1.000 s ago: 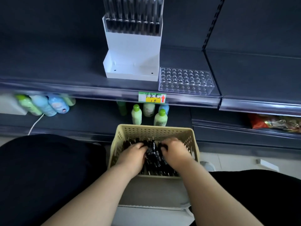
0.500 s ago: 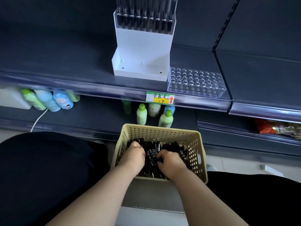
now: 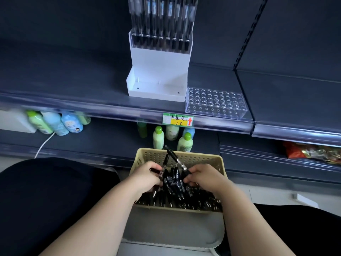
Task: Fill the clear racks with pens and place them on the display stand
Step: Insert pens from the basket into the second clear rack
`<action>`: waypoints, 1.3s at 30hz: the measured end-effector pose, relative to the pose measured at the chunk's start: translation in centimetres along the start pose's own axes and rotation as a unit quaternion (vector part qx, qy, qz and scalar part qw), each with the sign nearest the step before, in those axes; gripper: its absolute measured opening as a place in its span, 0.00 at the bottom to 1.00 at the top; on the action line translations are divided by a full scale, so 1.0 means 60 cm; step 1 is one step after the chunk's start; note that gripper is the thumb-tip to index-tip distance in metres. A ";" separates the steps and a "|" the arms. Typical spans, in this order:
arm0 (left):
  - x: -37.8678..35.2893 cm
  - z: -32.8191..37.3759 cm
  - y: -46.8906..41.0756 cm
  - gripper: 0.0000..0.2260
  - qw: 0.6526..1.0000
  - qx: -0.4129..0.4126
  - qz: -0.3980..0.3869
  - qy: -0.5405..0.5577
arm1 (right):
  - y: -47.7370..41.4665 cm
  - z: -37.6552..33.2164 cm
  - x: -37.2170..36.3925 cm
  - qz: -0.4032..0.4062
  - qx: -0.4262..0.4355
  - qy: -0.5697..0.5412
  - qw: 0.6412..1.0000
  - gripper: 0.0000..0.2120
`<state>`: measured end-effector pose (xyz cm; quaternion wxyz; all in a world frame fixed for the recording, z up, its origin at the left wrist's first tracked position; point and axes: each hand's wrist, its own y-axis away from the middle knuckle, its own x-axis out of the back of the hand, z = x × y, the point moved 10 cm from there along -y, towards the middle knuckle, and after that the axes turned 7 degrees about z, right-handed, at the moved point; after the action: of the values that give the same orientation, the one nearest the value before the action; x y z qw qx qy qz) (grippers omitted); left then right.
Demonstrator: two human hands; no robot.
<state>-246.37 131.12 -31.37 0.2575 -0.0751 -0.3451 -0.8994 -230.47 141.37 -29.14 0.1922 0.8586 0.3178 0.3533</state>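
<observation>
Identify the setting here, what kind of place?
Probably a retail shop aisle during restocking: a price tag clipped on the shelf edge, lotion-like bottles lined up below, and a white display stand holding pens.

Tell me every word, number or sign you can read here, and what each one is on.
"中性笔": handwritten on the price tag clipped to the shelf edge.
"1 5": handwritten below that, on the tag's yellow strip; whether there is a decimal point is unclear.
A red up arrow: at the tag's right end.
Small print along the tag's top: too blurred.
Labels on the bottles: too blurred.
White print on the pens: too small.
</observation>
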 end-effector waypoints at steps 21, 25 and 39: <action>-0.006 0.418 0.083 0.14 0.919 -0.385 0.032 0.084 | 0.058 -0.238 0.354 0.339 0.241 -0.104 0.904 0.03; -0.011 0.486 0.057 0.13 0.904 -0.419 0.036 0.077 | 0.020 -0.255 0.430 0.401 0.242 -0.056 0.882 0.04; 0.009 0.493 -0.030 0.13 0.891 -0.410 0.079 0.178 | -0.090 -0.217 0.474 0.422 0.199 0.077 0.881 0.03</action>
<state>-249.02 151.53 -10.06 0.3309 -0.0400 0.1129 -0.9360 -226.55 166.03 -9.55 -0.1750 0.9017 0.0028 0.3953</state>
